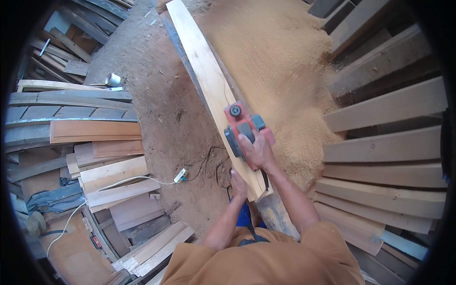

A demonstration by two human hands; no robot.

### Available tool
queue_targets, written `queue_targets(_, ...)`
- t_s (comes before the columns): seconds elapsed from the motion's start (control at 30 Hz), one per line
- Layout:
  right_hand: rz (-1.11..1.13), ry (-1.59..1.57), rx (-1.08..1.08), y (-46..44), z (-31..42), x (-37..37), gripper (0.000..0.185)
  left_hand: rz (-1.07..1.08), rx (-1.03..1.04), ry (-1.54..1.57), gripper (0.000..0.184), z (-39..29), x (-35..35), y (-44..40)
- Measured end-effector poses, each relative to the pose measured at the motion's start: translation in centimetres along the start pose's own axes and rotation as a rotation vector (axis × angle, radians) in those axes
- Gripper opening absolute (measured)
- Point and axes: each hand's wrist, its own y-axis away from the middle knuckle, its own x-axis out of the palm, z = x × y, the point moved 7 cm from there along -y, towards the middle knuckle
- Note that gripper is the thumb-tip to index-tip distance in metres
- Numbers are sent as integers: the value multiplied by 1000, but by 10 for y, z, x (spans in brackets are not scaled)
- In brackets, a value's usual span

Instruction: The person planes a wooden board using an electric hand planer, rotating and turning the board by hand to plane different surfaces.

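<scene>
Person in brown shirt (266, 259), seen from above, is bending over a long pale board (204, 61), which is running from top ctr. down to just in front of the body. R hand (258, 151) is gripping a red planer (240, 124), fingers curled firmly round its handle. The planer is sitting flat on the board, toward the near end, w/ its black knob (235, 110) pointing away, beyond the hand. L hand (239, 186) is resting at the board's L edge, near end, below & left of the planer; its fingers are partly hiding, so can't tell how far open it is or if it's gripping. Sawdust (275, 52) is covering the ground on the R, w/ blurred specks showing. Planks (384, 147) are lining the far R; more boards (95, 130) are lying stacked L. A white socket (180, 175) is lying on the dirt btwn the L stack & the board.
</scene>
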Motion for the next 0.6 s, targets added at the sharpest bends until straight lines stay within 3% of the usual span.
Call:
queue_targets(0.13, -80, 55, -62, -99, 27, 21, 71, -85, 30, -55, 76, 11, -1, -1)
queue_targets(0.23, 77, 10, -36, -163, 65, 31, 86, -108, -33, -108, 75, 26, 2, 2)
queue_targets(0.4, -78, -55, -176, -269, 71, 59, 73, -79, -15, -67, 73, 24, 5, 3)
queue_targets(0.6, 75, -226, 41, -207, 66, 30, 48, -64, 5, -34, 70, 23, 8, 3)
